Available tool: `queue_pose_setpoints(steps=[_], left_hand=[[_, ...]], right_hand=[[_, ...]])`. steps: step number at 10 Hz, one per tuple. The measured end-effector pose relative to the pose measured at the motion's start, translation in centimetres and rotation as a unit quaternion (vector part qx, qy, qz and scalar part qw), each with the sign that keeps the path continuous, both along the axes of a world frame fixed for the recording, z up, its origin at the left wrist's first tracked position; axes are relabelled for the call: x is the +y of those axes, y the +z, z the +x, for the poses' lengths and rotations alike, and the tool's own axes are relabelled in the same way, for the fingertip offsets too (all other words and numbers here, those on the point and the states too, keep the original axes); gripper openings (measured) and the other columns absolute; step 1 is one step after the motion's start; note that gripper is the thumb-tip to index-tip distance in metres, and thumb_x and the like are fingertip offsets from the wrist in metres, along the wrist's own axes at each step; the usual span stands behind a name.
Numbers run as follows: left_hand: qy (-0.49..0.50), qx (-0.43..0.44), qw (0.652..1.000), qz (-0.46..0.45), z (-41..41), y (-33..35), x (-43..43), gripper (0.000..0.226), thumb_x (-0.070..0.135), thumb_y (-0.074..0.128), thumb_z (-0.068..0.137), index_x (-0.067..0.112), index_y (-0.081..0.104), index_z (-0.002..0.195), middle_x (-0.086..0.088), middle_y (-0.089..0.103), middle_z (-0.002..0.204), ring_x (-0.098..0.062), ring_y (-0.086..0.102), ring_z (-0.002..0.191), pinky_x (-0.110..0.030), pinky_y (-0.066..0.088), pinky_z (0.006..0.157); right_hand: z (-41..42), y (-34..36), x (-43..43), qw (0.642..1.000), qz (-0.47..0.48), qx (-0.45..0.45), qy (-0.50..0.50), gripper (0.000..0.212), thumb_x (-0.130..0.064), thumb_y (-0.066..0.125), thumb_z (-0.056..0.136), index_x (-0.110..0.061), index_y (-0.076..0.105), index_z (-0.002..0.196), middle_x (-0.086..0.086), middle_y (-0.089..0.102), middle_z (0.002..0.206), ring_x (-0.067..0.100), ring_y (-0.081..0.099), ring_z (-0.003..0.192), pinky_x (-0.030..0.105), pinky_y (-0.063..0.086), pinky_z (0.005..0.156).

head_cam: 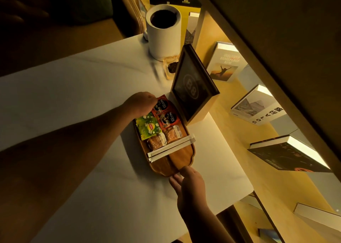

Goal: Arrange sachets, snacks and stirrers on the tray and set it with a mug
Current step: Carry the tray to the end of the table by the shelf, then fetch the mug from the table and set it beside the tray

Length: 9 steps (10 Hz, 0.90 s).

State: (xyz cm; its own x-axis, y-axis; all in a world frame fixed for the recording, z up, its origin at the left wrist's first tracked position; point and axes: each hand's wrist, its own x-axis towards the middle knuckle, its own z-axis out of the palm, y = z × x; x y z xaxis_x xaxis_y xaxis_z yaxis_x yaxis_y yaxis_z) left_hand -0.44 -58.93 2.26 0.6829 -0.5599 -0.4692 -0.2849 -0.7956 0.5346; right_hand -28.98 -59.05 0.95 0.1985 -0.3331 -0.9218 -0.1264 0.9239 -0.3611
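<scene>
Tray [181, 155]: left hand [140, 104] at its far end, fingers pinching a red sachet [162, 104]. Right hand [190, 182] touches its near rim, fingers spread. Bare tabletop [73, 88] lies left of the tray.

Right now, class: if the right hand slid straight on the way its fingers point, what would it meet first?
The right hand already touches the near end of the tray. Above the tray floor, the paper-wrapped stirrers likely come first, though its height is unclear.

tray [181, 155]: brown wood grain
coffee sachets [165, 112]: red, black
tea sachet [148, 125]: green (white flowers)
stirrers [171, 147]: white
surface [73, 88]: white
</scene>
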Motion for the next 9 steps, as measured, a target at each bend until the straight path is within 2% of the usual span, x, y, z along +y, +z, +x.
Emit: queue_pose_setpoints(steps=[2, 3, 4, 5, 6, 7, 8, 9], left_hand=[[-0.057, -0.027, 0.998, 0.025, 0.1, -0.7, -0.2, 0.043, 0.031, 0.037, 0.097, -0.002, 0.06, 0.111, -0.023, 0.064, 0.112, -0.038, 0.059, 0.103, -0.049, 0.047, 0.085], [-0.044, -0.004, 0.999, 0.013, 0.2, -1.1, 0.0, 0.046, 0.041, 0.038, 0.095, 0.005, 0.059, 0.113, -0.018, 0.062, 0.116, -0.033, 0.057, 0.105, -0.044, 0.043, 0.085], [-0.039, 0.019, 0.999, 0.012, 0.4, -1.2, 0.1, 0.056, 0.046, 0.04, 0.092, 0.013, 0.05, 0.135, -0.016, 0.055, 0.135, -0.033, 0.053, 0.118, -0.045, 0.042, 0.093], [0.001, 0.014, 1.0, -0.015, -0.1, -2.1, 1.5, 0.063, 0.054, 0.038, 0.093, 0.023, 0.032, 0.148, -0.013, 0.039, 0.152, -0.033, 0.041, 0.134, -0.048, 0.038, 0.103], [0.065, -0.017, 0.997, -0.042, -0.8, -3.1, 3.9, 0.06, 0.054, 0.031, 0.097, 0.023, 0.031, 0.148, -0.012, 0.037, 0.154, -0.032, 0.037, 0.138, -0.047, 0.035, 0.107], [0.147, -0.067, 0.983, -0.091, -2.5, -4.6, 10.3, 0.049, 0.04, 0.035, 0.101, 0.012, 0.045, 0.141, -0.016, 0.047, 0.146, -0.032, 0.043, 0.135, -0.04, 0.034, 0.108], [0.134, -0.134, 0.977, -0.1, -4.3, -5.4, 16.1, 0.041, 0.027, 0.046, 0.098, 0.005, 0.056, 0.132, -0.02, 0.051, 0.142, -0.034, 0.046, 0.133, -0.041, 0.036, 0.11], [0.032, -0.238, 0.969, -0.054, -7.9, -6.8, 26.2, 0.05, 0.035, 0.05, 0.091, 0.008, 0.057, 0.132, -0.019, 0.048, 0.146, -0.035, 0.042, 0.136, -0.051, 0.037, 0.109]], right_hand=[[0.1, -0.2, -0.4, 1.0, 0.003, -0.004, 0.002, 0.018, -0.005, 0.056, 0.091, -0.01, 0.062, 0.107, 0.017, 0.064, 0.099, 0.041, 0.063, 0.109, 0.049, 0.059, 0.086], [0.1, -0.5, -0.3, 1.0, 0.003, -0.009, 0.005, 0.017, -0.006, 0.056, 0.092, -0.01, 0.063, 0.107, 0.018, 0.067, 0.103, 0.039, 0.067, 0.103, 0.048, 0.059, 0.086], [0.1, -0.5, -0.2, 1.0, -0.002, -0.008, 0.014, 0.017, -0.008, 0.057, 0.093, -0.01, 0.064, 0.108, 0.018, 0.068, 0.106, 0.034, 0.069, 0.1, 0.048, 0.059, 0.087], [-0.5, -0.6, -0.2, 0.996, -0.059, -0.001, 0.062, 0.017, -0.007, 0.054, 0.094, -0.009, 0.068, 0.104, 0.014, 0.069, 0.097, 0.029, 0.066, 0.094, 0.05, 0.055, 0.092], [-1.2, -0.5, -0.2, 0.985, -0.118, 0.011, 0.125, 0.021, -0.007, 0.052, 0.095, -0.01, 0.068, 0.108, 0.011, 0.069, 0.094, 0.028, 0.064, 0.09, 0.044, 0.056, 0.083], [-2.0, -0.4, 0.7, 0.957, -0.175, 0.052, 0.223, 0.031, -0.01, 0.051, 0.096, -0.013, 0.06, 0.125, 0.007, 0.07, 0.113, 0.023, 0.066, 0.096, 0.027, 0.055, 0.07], [-2.6, -0.8, 2.3, 0.907, -0.245, 0.12, 0.321, 0.042, -0.013, 0.054, 0.095, -0.014, 0.052, 0.138, 0.007, 0.062, 0.129, 0.019, 0.06, 0.104, 0.025, 0.053, 0.074], [-3.0, -1.0, 6.4, 0.705, -0.446, 0.178, 0.522, 0.054, -0.02, 0.065, 0.088, -0.02, 0.05, 0.14, 0.003, 0.054, 0.141, 0.02, 0.049, 0.123, 0.038, 0.044, 0.103]])
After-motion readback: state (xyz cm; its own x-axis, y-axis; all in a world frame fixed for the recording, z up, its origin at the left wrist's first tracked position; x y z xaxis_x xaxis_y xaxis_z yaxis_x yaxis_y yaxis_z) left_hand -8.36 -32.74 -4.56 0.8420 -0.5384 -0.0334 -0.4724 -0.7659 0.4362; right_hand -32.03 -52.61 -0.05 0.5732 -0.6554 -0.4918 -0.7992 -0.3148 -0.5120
